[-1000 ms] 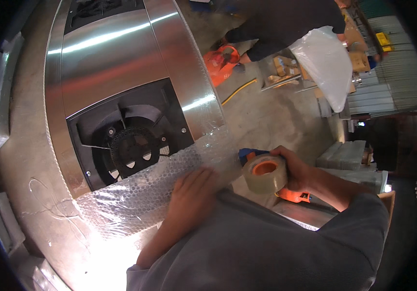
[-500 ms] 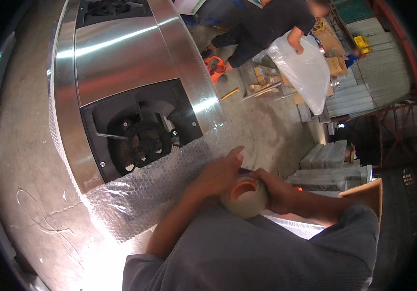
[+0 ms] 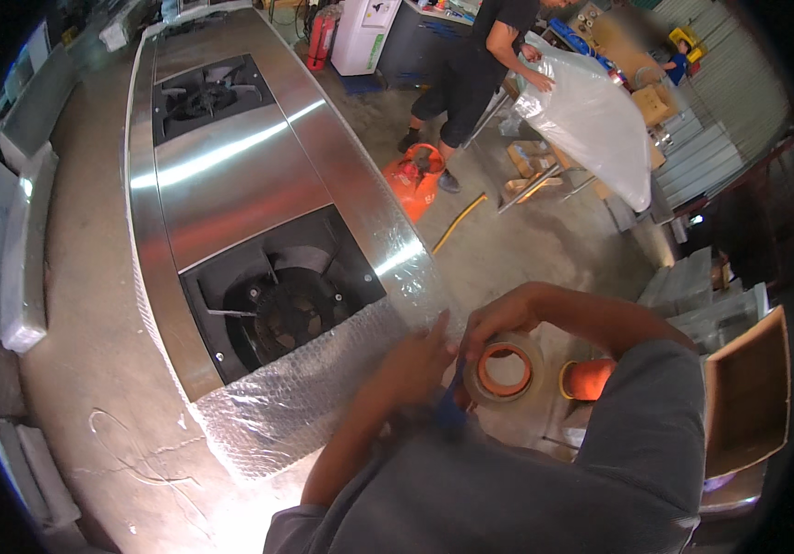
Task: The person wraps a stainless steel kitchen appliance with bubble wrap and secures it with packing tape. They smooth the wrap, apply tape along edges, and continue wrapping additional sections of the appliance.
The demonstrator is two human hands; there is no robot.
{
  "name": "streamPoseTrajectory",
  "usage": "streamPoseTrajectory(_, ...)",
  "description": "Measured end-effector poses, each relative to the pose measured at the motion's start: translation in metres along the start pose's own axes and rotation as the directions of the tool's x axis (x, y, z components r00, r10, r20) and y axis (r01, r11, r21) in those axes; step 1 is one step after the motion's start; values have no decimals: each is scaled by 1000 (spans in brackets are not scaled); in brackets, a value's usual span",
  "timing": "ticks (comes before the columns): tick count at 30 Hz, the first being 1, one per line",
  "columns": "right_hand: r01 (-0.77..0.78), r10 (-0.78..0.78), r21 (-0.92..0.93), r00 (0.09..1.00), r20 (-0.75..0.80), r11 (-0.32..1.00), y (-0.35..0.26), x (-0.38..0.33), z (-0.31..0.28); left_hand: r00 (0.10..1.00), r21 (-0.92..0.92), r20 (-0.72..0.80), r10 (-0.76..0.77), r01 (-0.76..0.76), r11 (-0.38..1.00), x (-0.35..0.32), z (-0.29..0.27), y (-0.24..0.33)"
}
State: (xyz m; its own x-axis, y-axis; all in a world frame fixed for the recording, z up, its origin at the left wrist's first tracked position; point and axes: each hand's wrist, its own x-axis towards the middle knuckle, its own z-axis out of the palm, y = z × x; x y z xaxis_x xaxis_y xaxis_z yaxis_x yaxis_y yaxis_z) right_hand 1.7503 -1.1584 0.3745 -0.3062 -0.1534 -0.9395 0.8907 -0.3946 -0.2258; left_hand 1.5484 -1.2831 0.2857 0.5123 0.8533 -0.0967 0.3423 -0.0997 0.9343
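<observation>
A long stainless steel cooking range (image 3: 240,189) with black burner wells lies ahead of me, its near end wrapped in bubble wrap (image 3: 309,397). My right hand (image 3: 500,319) grips a roll of packing tape (image 3: 536,371) with an orange core, just off the range's right near corner. A blue part (image 3: 452,406), perhaps of a tape dispenser, shows beside the roll. Over the wrapped corner is my left hand (image 3: 415,365), slightly blurred, index finger stretched out towards the right hand. Whether it touches the wrap or a tape end cannot be made out.
An orange gas cylinder (image 3: 412,185) and a yellow hose (image 3: 460,222) are on the floor right of the range. A co-worker (image 3: 484,74) handles plastic sheeting (image 3: 586,120). An orange roll (image 3: 586,379) and an open cardboard box (image 3: 748,397) stand close on my right.
My view has shifted, showing more of the range's far end. The tape roll has turned face-up and moved right of my left hand; my right arm now reaches over it from above.
</observation>
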Motion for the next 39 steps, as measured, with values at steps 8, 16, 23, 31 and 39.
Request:
streamPoseTrajectory(8, 479, -506, -173, 845, -173, 860, 120, -70, -42, 984, 611, 25, 177, -155, 777, -25, 40, -22)
streamPoseTrajectory(16, 811, -494, 534, 575, -652, 239, 334, 18, -83, 991, 762, 13, -131, 76, 643, -17, 49, 17)
streamPoseTrajectory(23, 754, -300, 647, 646, -702, 111, 419, 113, -118, 965, 826, -160, -209, 246, 506, 72, 71, 36)
streamPoseTrajectory(31, 452, -169, 791, 891, -422, 413, 404, 178, -162, 922, 826, -274, -274, 371, 424, 66, 84, 26)
streamPoseTrajectory(39, 334, -196, 878, 940, -281, 342, 367, 192, -129, 711, 561, -699, -82, 616, 553, 21, 81, 44)
